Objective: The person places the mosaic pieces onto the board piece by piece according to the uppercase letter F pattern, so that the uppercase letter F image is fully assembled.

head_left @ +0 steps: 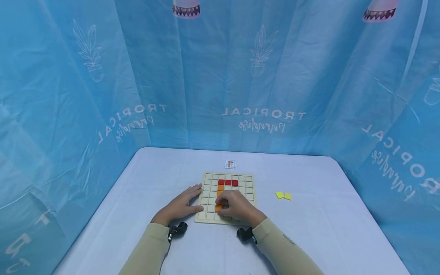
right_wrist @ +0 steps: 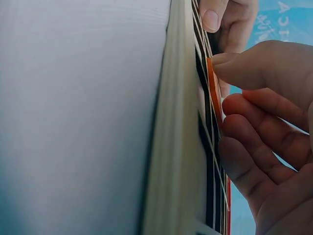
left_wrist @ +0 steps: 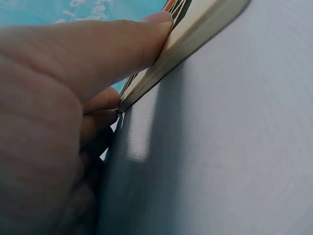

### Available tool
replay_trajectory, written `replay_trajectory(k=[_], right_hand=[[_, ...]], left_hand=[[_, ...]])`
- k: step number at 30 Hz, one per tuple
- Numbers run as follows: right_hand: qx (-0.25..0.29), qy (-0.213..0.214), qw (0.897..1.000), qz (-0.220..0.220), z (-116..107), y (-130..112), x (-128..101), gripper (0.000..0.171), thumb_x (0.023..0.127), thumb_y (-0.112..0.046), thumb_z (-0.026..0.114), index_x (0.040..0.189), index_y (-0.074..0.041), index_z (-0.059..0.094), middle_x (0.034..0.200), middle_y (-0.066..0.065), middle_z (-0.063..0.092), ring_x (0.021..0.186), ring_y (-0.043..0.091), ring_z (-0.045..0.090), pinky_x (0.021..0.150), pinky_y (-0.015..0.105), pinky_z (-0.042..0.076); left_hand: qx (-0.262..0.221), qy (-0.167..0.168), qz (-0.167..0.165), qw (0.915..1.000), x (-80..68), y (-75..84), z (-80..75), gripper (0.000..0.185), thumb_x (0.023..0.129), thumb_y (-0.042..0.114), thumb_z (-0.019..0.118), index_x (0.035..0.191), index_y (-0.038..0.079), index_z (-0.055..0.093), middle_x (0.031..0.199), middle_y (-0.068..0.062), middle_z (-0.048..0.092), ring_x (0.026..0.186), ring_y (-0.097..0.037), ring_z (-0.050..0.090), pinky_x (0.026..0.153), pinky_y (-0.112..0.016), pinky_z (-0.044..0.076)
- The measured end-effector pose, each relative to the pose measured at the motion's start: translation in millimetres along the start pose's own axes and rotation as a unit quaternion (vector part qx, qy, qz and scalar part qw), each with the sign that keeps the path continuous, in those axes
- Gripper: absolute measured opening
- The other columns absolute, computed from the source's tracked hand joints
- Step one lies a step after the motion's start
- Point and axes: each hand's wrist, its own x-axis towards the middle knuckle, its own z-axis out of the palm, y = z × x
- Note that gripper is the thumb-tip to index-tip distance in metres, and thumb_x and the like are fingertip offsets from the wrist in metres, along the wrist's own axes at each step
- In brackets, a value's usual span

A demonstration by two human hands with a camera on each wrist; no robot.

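A square wooden grid board (head_left: pixel 209 181) lies on the table. Three red tiles (head_left: pixel 228 183) form a row near its far side, and orange tiles (head_left: pixel 220 188) run down from the leftmost one, partly hidden by my right hand (head_left: pixel 237 206). That hand pinches an orange tile (right_wrist: pixel 213 90) low in the column, thumb at one end and fingertips by the other, close against the board. My left hand (head_left: pixel 180 204) rests at the board's left edge with fingers extended. In the left wrist view its thumb (left_wrist: pixel 107 46) presses on the board's rim.
Two yellow tiles (head_left: pixel 283 196) lie side by side on the white table (head_left: pixel 309 229), right of the board. Beyond the board's far edge is a small card (head_left: pixel 230 164) with a printed grid pattern. Blue curtains (head_left: pixel 220 84) enclose the table at the back and sides.
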Motion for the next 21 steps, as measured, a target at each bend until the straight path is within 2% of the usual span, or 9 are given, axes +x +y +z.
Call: replay_trajectory(k=[4, 9, 15, 21], right_hand=[[0.028, 0.012, 1.000, -0.003, -9.2, 4.6, -4.6, 0.021, 0.089, -0.016, 0.088, 0.109, -0.013, 0.080, 0.099, -0.010, 0.071, 0.088, 0.009, 0.064, 0.081, 0.025, 0.057], [0.061, 0.070, 0.996, 0.009, -38.8, 28.6, -16.3, 0.020, 0.093, -0.011, 0.084, 0.111, -0.005, 0.078, 0.105, 0.002, 0.074, 0.091, 0.013, 0.066, 0.081, 0.032, 0.059], [0.063, 0.135, 0.984, 0.102, -84.5, 75.7, -42.6, 0.021, 0.092, -0.008, 0.082, 0.112, -0.004, 0.077, 0.106, 0.001, 0.074, 0.094, 0.017, 0.068, 0.085, 0.039, 0.059], [0.054, 0.127, 0.975, 0.176, -115.1, 117.0, -80.3, 0.028, 0.093, -0.006, 0.080, 0.120, -0.005, 0.075, 0.118, 0.007, 0.072, 0.113, 0.031, 0.066, 0.099, 0.054, 0.054]], left_hand=[[0.002, 0.002, 0.001, 1.0000, -0.5, -1.2, 0.2, 0.086, 0.095, 0.054, 0.076, 0.161, 0.008, 0.045, 0.171, -0.001, 0.030, 0.158, -0.030, 0.018, 0.124, -0.056, 0.021], [0.002, 0.006, 0.005, 1.0000, -0.5, 0.0, 0.5, 0.086, 0.095, 0.052, 0.077, 0.161, 0.008, 0.045, 0.170, -0.002, 0.030, 0.158, -0.030, 0.018, 0.124, -0.055, 0.021], [0.004, 0.011, 0.008, 0.9999, -0.1, 1.4, 0.3, 0.085, 0.095, 0.049, 0.078, 0.160, 0.006, 0.045, 0.170, -0.002, 0.031, 0.158, -0.030, 0.019, 0.124, -0.054, 0.021], [0.002, 0.007, 0.003, 1.0000, -0.6, -0.2, 0.5, 0.086, 0.095, 0.050, 0.078, 0.161, 0.007, 0.044, 0.170, -0.003, 0.031, 0.158, -0.029, 0.019, 0.124, -0.054, 0.022]])
